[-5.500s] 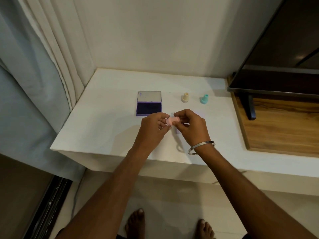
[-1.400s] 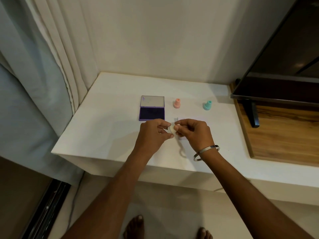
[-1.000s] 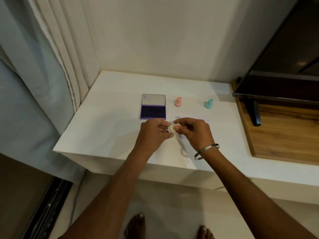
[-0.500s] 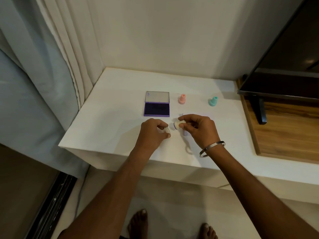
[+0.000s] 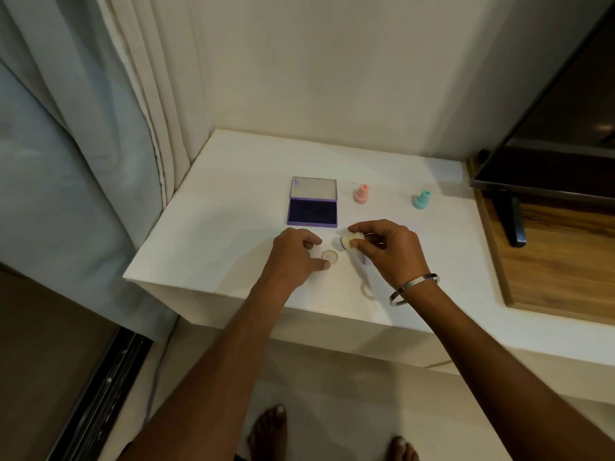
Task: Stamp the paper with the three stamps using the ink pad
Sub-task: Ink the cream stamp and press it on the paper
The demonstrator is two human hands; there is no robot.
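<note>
No readable text, label, brand or number is showing anywhere. The ink pad (image 5: 312, 201), far from the hands, is showing only a small purple mark on its open lid, too blurred to read.

Left hand (image 5: 294, 252) loosely curled and lowered, right hand (image 5: 382, 249) fingers pinched, both forearms extended

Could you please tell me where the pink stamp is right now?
The pink stamp stands upright on the white table, just right of the open ink pad, left of the teal stamp.
</note>
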